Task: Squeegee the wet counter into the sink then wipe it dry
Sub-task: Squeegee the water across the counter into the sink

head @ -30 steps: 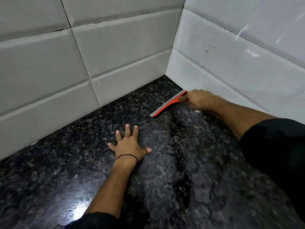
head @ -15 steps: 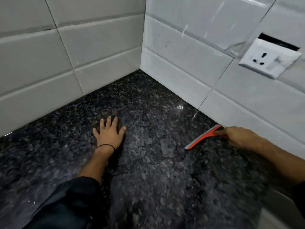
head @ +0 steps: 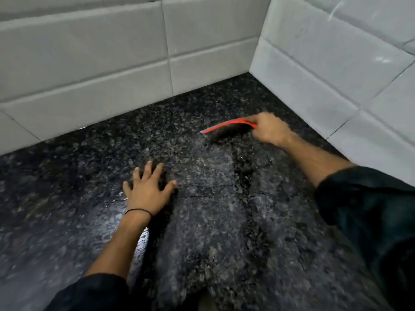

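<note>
A red squeegee (head: pixel 226 126) lies with its blade on the black speckled granite counter (head: pixel 67 176), near the corner where the two tiled walls meet. My right hand (head: pixel 268 130) grips its handle at the right end; the handle itself is hidden under my fingers. My left hand (head: pixel 148 189) rests flat on the counter with fingers spread, a thin black band on the wrist. The counter shines wet, with a duller streaked band running from the squeegee toward me. No sink is in view.
White tiled walls stand at the back (head: pixel 112 63) and on the right (head: pixel 336 75), closing off the corner. The counter stretches to the left and toward me. Dark sleeves cover both forearms.
My view has swung back left, and the wall socket has left the frame. My right hand has moved the squeegee back toward the corner. My left hand stays flat on the counter.
</note>
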Demonstrator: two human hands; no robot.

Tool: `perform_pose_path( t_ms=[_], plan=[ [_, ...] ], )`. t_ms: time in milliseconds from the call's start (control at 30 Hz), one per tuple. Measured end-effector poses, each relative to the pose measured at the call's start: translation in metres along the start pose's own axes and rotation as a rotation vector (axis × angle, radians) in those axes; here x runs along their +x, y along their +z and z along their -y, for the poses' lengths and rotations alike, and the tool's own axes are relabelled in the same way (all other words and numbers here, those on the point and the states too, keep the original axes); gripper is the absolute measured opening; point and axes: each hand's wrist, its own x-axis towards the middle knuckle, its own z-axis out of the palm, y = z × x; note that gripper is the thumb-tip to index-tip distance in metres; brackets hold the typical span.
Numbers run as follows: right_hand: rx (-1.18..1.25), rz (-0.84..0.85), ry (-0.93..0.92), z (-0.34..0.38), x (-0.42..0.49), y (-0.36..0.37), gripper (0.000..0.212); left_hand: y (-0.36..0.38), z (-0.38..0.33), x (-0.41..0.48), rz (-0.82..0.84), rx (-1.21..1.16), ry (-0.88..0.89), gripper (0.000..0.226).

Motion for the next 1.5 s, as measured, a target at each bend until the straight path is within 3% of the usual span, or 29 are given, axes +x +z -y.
perform_pose_path(
  t_ms=[133, 300, 633, 833, 1000, 1100, 1267, 1367, 1500],
  plan=[
    [0.074, 0.020, 0.016, 0.060, 0.067, 0.018, 0.052, -0.004, -0.039, 0.042, 0.056, 0.038, 0.098, 0.078],
    [-0.059, -0.071, 0.045, 0.088, 0.116, 0.014, 0.045, 0.004, -0.072, 0.086, 0.290, 0.078, -0.015, 0.104],
    [-0.160, -0.013, -0.034, 0.084, 0.149, -0.002, 0.042, 0.010, -0.072, 0.099, 0.262, 0.113, 0.010, 0.111],
    [-0.227, 0.050, -0.066, 0.043, 0.070, 0.001, 0.035, 0.008, -0.069, 0.095, 0.230, 0.103, 0.045, 0.113],
    [-0.242, 0.157, -0.014, -0.006, -0.027, 0.008, 0.049, 0.003, -0.066, 0.088, 0.290, 0.107, 0.047, 0.112],
    [-0.231, 0.167, 0.043, -0.038, -0.085, 0.018, 0.038, -0.001, -0.070, 0.079, 0.303, 0.103, 0.032, 0.109],
    [-0.272, 0.176, 0.067, -0.081, -0.154, 0.031, 0.040, -0.004, -0.068, 0.069, 0.303, 0.058, 0.010, 0.099],
    [-0.303, 0.156, 0.054, -0.096, -0.181, 0.021, 0.047, -0.007, -0.063, 0.052, 0.207, -0.014, 0.022, 0.083],
    [-0.189, 0.082, 0.024, -0.088, -0.190, 0.012, 0.058, -0.010, -0.030, 0.004, -0.065, -0.111, 0.071, 0.070]
  ],
)
